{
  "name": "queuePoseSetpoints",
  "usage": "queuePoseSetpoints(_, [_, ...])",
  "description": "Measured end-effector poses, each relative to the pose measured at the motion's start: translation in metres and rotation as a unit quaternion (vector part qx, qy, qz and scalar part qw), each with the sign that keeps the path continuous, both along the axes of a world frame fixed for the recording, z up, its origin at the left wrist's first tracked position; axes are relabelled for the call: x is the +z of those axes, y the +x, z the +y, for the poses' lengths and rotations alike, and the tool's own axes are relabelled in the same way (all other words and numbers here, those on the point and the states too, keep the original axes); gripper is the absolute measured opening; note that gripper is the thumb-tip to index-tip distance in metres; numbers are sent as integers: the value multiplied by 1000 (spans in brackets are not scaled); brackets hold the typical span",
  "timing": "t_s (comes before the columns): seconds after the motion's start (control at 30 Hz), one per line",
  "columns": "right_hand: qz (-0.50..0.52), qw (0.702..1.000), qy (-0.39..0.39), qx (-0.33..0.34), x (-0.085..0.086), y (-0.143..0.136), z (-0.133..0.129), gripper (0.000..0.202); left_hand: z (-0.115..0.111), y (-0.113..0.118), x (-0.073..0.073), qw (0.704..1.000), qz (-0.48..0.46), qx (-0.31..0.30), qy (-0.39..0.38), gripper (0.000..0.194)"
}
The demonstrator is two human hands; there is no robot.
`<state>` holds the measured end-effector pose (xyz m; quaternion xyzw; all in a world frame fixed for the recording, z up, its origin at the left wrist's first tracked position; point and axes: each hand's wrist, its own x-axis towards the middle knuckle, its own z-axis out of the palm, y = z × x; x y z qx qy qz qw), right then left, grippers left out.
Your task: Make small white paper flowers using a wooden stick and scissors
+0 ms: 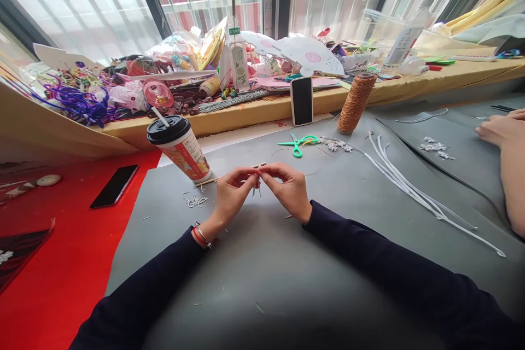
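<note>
Above the grey mat (254, 284), my left hand (230, 191) and my right hand (287, 186) meet fingertip to fingertip. Both are closed in a pinch on a short white cord (256, 192), whose thin ends hang below the fingers. A slim stick-like piece (259, 165) pokes out over the fingertips; whether it is part of the same thing I cannot tell. White cord scraps (194, 200) and a thin wooden stick (207, 181) lie by my left hand. Beyond my right hand are green-handled scissors (302, 144) and small white knotted flowers (338, 145).
A lidded paper cup (180, 147) and a phone (114, 186) are at left. A brown twine spool (356, 104) and an upright phone (301, 101) stand at the back. Long white cords (414, 191) lie right, near another person's arm (512, 158). Craft materials crowd the sill (254, 115).
</note>
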<state>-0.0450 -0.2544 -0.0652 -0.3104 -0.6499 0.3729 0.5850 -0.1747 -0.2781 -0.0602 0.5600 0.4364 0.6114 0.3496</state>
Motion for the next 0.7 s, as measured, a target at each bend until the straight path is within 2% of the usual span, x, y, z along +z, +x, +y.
queuePoseSetpoints(0.2, [-35,999,-4,32,-4,1,5,15,-4,0,-1,996,63,55,-33,19])
queuePoseSetpoints(0.4, [-88,995,36,19,-5,1,5,15,-3,-3,-4,993,70,56,-78,15])
queuePoseSetpoints(0.53, [-137,989,54,30,-6,1,5,18,-1,-4,-9,992,16,37,-117,14])
queuePoseSetpoints(0.7, [-163,985,20,46,-9,2,6,20,0,-6,-12,987,10,28,-161,18])
